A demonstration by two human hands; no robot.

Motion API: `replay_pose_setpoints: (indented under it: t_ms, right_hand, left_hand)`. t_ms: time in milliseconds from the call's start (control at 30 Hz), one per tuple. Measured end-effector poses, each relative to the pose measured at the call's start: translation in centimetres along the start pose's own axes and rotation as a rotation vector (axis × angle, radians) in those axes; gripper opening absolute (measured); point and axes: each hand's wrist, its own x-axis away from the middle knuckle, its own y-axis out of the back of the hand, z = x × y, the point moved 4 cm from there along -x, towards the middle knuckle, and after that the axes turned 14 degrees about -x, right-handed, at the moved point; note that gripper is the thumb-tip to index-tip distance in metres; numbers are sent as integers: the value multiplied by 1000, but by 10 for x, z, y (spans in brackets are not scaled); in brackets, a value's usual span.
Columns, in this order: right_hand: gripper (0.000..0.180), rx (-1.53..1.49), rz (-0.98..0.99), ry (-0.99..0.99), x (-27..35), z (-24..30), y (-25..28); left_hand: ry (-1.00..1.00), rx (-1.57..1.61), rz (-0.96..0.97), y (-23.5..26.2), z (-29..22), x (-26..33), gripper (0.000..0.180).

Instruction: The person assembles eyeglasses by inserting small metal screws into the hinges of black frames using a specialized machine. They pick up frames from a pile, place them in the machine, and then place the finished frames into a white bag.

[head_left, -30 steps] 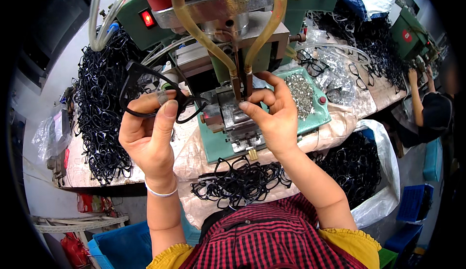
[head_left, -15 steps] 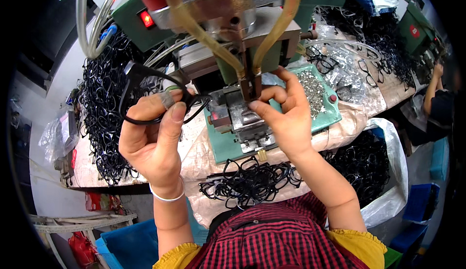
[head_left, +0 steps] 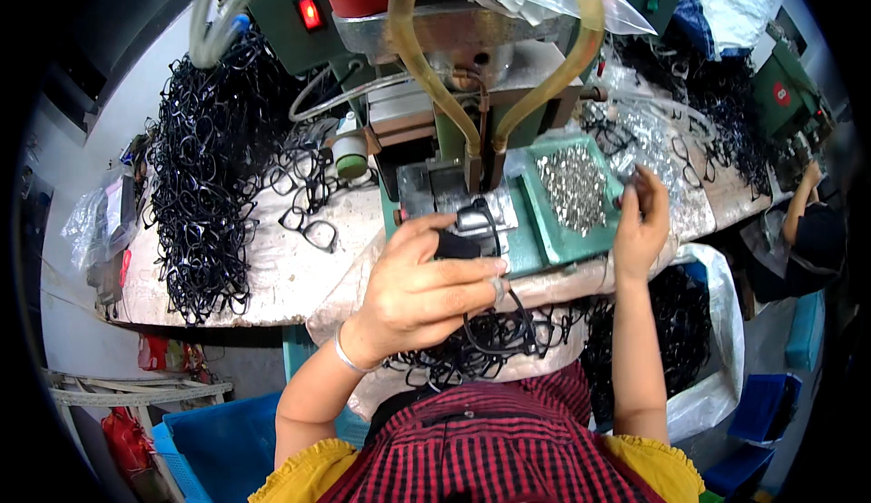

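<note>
Left hand [head_left: 426, 287] grips black frame [head_left: 495, 231] between fingers; long axis runs roughly toward and away from body, rim hanging bodyward, far end just over or against metal block [head_left: 419, 193], contact hard to tell. Pile [head_left: 426, 360] sits bodyward, below grip. Prongs [head_left: 473, 171] stand just beyond grip. Tray [head_left: 548, 244] of bits [head_left: 573, 190] lies to grip's right. Right hand [head_left: 642, 222] farther right, beside tray, fingers curled; cannot tell if holding anything. Left nearer block.
</note>
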Motion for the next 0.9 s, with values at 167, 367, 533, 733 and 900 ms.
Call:
replay_pose_setpoints:
  t_ms: [167,367,533,733,900]
  right_hand:
    - [20,940,270,144,-34,-25,-24]
    - [17,729,277,282,4,-4,-49]
    - [18,192,118,-49,17,-4,-13]
    - [22,-232,-98,-288,26,-16,-17]
    - [19,-225,-41,-394,14,-31,-19]
  left_hand:
    - [31,5,-38,-3,-4,9,19]
    - [339,-555,-232,16,-12,76,23]
    - [787,-872,-96,80,101,103,12]
    - [838,-983,33,46,169,198,11]
    - [908,-786,-196,73,183,108,17]
